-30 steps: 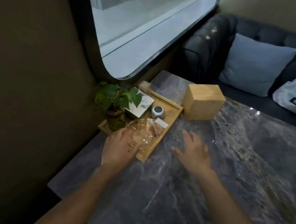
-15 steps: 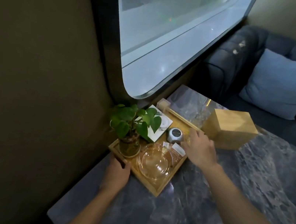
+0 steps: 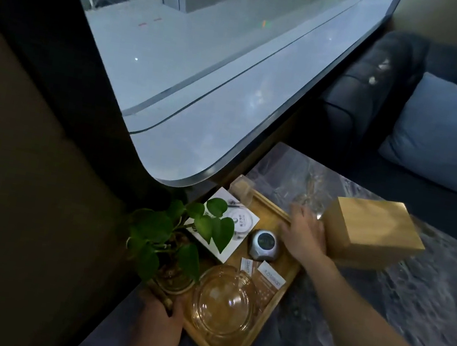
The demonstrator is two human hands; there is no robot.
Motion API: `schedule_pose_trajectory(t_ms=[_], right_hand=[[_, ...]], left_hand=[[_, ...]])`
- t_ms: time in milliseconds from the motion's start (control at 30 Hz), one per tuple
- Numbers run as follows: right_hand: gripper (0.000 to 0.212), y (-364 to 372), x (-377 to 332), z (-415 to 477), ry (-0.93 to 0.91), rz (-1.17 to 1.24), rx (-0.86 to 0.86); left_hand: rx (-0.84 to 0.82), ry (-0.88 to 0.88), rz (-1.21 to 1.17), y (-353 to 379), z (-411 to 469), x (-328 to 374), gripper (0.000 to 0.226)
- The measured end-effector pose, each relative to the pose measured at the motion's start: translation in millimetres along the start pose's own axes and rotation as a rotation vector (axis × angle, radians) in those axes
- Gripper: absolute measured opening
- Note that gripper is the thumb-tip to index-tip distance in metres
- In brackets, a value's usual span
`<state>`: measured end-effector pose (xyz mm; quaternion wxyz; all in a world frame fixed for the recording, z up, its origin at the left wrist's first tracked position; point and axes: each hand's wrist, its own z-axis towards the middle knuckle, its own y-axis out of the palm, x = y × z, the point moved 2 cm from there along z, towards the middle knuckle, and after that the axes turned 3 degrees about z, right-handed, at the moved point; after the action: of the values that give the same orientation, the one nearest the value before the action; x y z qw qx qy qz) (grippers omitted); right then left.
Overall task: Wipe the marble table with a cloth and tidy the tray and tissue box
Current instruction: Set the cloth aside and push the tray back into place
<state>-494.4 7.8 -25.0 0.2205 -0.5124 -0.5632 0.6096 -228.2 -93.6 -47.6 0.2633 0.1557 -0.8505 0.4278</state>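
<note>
Wooden tray [image 3: 286,283] by the window, on the marble counter [image 3: 346,326]: we're gripping it, left hand [image 3: 158,323] fingers curled on the near corner, right hand [image 3: 302,237] fingers wrapping the far rim beside the tissue box [image 3: 370,232]. We're judging the next move as squaring it up gently, since the glass bowl [image 3: 225,301] and plant [image 3: 177,239] ride on it.

a big window [image 3: 209,59] is by a dark sofa [image 3: 384,87] with a blue pillow [image 3: 449,133].
</note>
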Motion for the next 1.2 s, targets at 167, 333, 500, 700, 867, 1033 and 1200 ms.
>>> schedule_pose_trajectory(t_ms=[167, 333, 500, 700, 867, 1033, 1200], right_hand=[[0.036, 14.0, 3.2, 9.0, 0.004, -0.018, 0.010], [0.032, 14.3, 1.1, 12.8, -0.006, -0.012, 0.049], [0.027, 10.0, -1.8, 12.1, -0.041, -0.061, 0.042], [0.026, 5.8, 1.7, -4.0, -0.044, -0.068, 0.060], [0.026, 8.5, -4.7, -24.9, -0.075, -0.091, 0.058], [0.025, 16.8, -17.3, -57.6, -0.168, -0.059, 0.079], [0.027, 29.6, -34.3, -91.9, -0.195, -0.039, 0.061]], left_hand=[[0.005, 0.017, 0.029, 5.1, 10.3, -10.7, 0.062], [0.035, 0.016, -0.038, 8.9, 12.6, -15.2, 0.047], [0.059, 0.041, -0.062, 4.5, 4.8, -5.9, 0.033], [0.045, 0.072, -0.087, -10.1, -5.3, -6.7, 0.020], [0.034, 0.091, -0.078, -28.2, -21.0, -24.0, 0.015], [0.044, 0.087, -0.055, -53.0, -45.3, -44.3, 0.021], [0.080, 0.082, -0.017, -71.1, -56.3, -86.5, 0.022]])
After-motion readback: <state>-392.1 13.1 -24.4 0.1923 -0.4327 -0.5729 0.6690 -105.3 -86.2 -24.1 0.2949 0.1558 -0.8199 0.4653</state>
